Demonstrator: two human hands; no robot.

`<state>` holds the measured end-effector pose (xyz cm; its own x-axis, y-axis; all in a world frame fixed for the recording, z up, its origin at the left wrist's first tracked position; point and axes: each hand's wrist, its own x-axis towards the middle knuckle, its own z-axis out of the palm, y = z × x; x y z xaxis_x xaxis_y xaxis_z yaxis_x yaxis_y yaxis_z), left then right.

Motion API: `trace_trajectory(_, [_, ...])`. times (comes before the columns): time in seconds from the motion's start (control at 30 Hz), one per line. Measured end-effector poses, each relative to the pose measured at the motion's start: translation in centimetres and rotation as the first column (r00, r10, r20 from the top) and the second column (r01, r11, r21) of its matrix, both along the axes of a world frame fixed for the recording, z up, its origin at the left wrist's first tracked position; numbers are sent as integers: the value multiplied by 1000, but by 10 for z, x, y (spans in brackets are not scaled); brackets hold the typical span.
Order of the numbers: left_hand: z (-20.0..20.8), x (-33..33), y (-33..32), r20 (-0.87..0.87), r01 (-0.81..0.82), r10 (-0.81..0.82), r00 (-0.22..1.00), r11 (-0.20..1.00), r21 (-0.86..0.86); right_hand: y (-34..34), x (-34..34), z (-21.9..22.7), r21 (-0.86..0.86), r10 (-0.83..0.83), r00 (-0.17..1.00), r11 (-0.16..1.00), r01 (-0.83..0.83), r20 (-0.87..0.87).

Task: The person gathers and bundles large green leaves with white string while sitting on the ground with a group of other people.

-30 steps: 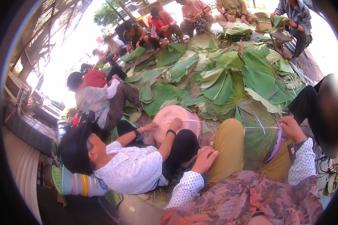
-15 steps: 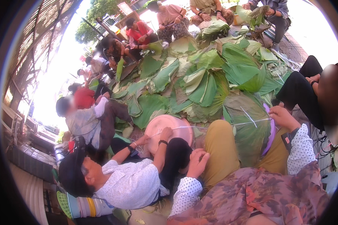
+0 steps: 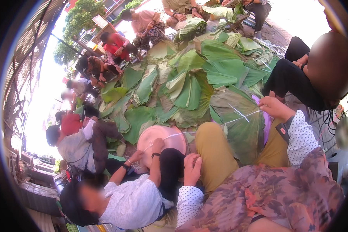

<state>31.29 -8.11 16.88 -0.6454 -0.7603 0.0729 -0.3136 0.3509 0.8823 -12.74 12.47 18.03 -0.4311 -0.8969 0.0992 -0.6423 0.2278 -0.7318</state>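
My right hand pinches a thin white string at the rim of a purple basin. The string runs left across a large, dull green lotus leaf draped over the basin, between my knees. A short white strip crosses it on the leaf. My left hand is raised beside my left knee with its fingers curled closed; what they hold, if anything, does not show. On my left, a co-worker's hands hold a white string across an upturned pink tub.
A broad heap of lotus leaves spreads ahead, with several people seated around it. Close on my left sits the co-worker in a pale shirt. Another person's dark-trousered legs are at the right, near dark cables.
The whole view has shifted, so the heap and people sit further left. My left hand stays curled by my knee, and my right still pinches the string at the basin rim.
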Motion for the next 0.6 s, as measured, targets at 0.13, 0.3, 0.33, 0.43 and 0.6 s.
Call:
trace_trajectory(0.13, [-13, -1, -6, 18, 8, -9, 1000, 999, 42, 5, -6, -1, -15, 31, 999, 999, -31, -38])
trace_trajectory(0.3, [-5, 2, 1, 76, -28, 19, 997, 991, 128, 1, -2, 5, 38, -7, 999, 999, 9, -52])
trace_trajectory(0.33, [-13, 6, -4, 57, 1, -5, 998, 998, 70, -1, -2, 4, 44, 0, 998, 999, 2, -56])
trace_trajectory(0.43, [-21, 5, -5, 11, -28, 27, 1000, 993, 112, 0, -4, 0, 77, -6, 998, 997, 11, -59])
trace_trajectory(0.6, [6, -8, 9, 54, -38, 26, 998, 972, 233, 7, -8, -3, 127, -5, 998, 992, 11, -55])
